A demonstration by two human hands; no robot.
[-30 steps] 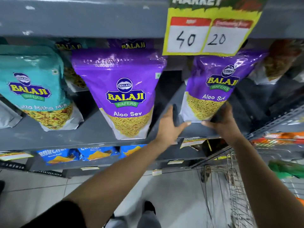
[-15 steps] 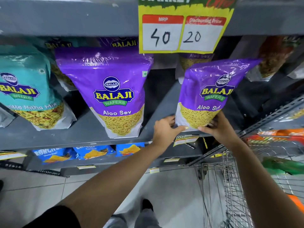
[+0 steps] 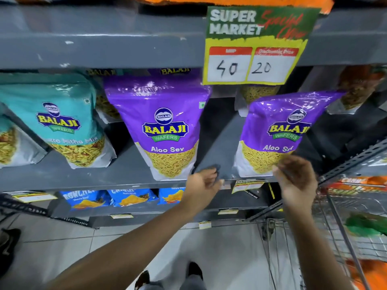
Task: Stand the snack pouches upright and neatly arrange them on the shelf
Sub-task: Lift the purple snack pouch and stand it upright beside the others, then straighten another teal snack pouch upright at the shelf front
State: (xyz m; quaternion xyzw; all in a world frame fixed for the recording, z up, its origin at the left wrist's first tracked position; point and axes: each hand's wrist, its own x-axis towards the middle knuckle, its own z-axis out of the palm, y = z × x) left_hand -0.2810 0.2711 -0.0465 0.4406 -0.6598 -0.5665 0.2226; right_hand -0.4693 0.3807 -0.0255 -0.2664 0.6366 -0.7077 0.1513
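Head view, nearest first: both hands hang just off the front edge of the shelf. The left hand is loosely curled with nothing in it, at the lip of the bare stretch of shelf between the two purple packs. The right hand is blurred, fingers half spread and empty, directly below the bottom right corner of the right Aloo Sev pouch; whether a fingertip touches the pack I cannot tell.

That pouch stands at the front edge toward the shelf's right end, long axis vertical, its top tipped a little to the right. It lies straight up and slightly back from the right hand, which is plainly the nearer; the left hand is off to its lower left.

Further left along the front edge, the middle Aloo Sev pouch stands upright, then the teal mix pouch. Behind them more pouches sit deeper in, partly hidden by the price sign hanging from the shelf above.
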